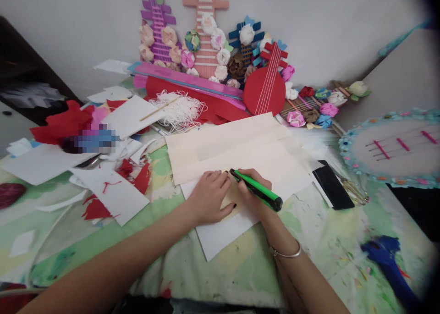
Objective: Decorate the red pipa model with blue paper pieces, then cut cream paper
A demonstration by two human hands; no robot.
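Observation:
My left hand [211,197] lies flat with its fingers stretched on a cream sheet [237,151], pressing it against the table. In my right hand [254,192] is a green and black box cutter [257,189], slanted with its front end down near my left fingertips. Whether a blade shows there is too small to tell. A white sheet [223,238] lies under the cream one and sticks out toward me. Both hands touch the paper and are close together.
Paper scraps [113,190] and red pieces litter the left. White string [178,110] is heaped behind. Decorated model instruments, including a red round one [264,89], lean on the wall. To the right are a black phone-like slab [332,185], scissors [355,190] and a blue glue gun [388,263].

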